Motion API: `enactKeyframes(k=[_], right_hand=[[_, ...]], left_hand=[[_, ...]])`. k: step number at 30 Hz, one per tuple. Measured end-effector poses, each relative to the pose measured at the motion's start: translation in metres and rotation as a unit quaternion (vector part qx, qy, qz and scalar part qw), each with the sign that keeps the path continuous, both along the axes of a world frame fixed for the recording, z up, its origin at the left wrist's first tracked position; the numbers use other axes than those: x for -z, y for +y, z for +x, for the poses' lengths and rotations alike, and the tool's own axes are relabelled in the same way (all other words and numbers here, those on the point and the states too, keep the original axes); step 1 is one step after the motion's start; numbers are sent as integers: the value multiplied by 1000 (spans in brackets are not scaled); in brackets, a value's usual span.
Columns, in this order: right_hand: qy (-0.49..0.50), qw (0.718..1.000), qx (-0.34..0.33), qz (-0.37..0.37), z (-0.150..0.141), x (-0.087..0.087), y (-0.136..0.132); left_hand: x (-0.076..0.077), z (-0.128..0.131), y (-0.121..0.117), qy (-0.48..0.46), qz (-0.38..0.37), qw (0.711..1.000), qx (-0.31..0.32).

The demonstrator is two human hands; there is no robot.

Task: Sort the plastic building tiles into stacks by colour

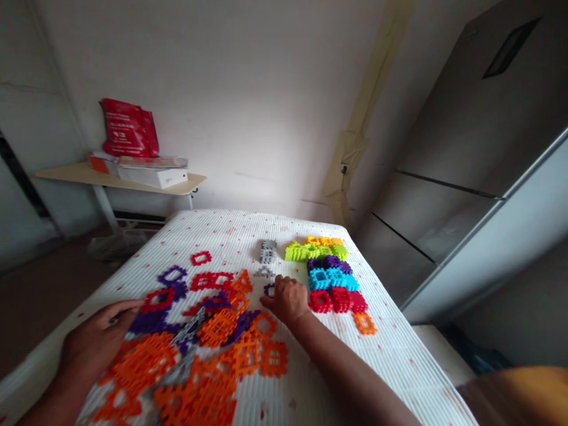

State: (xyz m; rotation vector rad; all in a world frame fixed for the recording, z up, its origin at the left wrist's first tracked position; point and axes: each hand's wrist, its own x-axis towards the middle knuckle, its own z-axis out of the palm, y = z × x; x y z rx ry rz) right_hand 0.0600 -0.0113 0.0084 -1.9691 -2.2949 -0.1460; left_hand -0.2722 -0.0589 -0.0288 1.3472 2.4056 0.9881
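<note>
At the left edge of a loose heap of plastic interlocking tiles, my left hand (100, 334) has its thumb and forefinger closed at the end of a red tile frame (158, 300). Purple tiles (151, 320) lie just under it. My right hand (289, 299) is at the middle of the table, fingers curled, with a purple tile (268, 290) at its thumb and forefinger; part of that tile is hidden. Right beyond it lie a grey tile (264, 271) and a small grey stack (267, 251). Orange tiles (217, 326) fill much of the heap, between my hands.
Sorted stacks stand on the right: yellow (325, 241), lime green (317, 252), purple (332, 262), light blue (333, 278) and red (341, 300). An orange tile (365, 323) lies nearest. A white ribbed cloth (231, 228) covers the table. A side table (71, 173) stands at far left.
</note>
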Motion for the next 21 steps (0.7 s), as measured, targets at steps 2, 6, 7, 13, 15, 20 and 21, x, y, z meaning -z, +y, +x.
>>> enactKeyframes(k=[2,6,7,13,15,20,21], right_hand=[[4,1000,10,-7,-6,2,1],[8,1000,18,-7,-12,3,3],[9,1000,18,-6,-12,1,4],[4,998,54,29,16,-31,16],[-11,995,95,28,35,-46,26],[-46,983,175,-26,76,-71,52],[-48,982,178,-32,81,-72,56]], left_hand=[[-3,1,-1,-42,-57,997,-3],[-7,3,-2,-60,-72,996,-7],[-7,2,-2,-55,-67,996,-10],[-7,1,0,-71,-67,995,-19],[-9,4,-1,-70,-55,996,-26],[-15,8,-3,-86,-66,994,-23],[-15,8,-2,-83,-72,994,-20]])
